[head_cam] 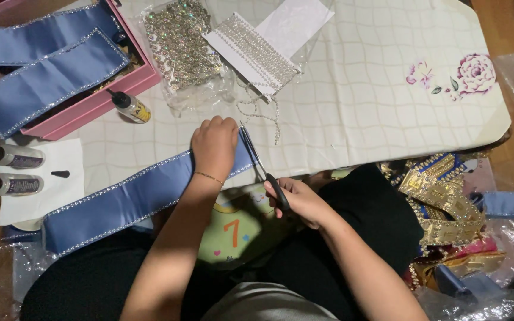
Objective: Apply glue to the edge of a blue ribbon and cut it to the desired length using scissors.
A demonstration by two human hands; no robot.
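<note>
Two hands are engaged at the table edge (340, 163); the blue ribbon (120, 202) is pressed flat by the left hand (214, 145); scissors (263, 169) are gripped by the right hand (298, 199); bare cloth is left beyond.

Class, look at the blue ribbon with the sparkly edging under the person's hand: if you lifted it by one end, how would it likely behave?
The blue ribbon would probably droop and fold: it lies flat and hangs over the table edge. Its satin sheen suggests it slips easily, which may be why the left hand presses it down while the right hand works the scissors.
</note>
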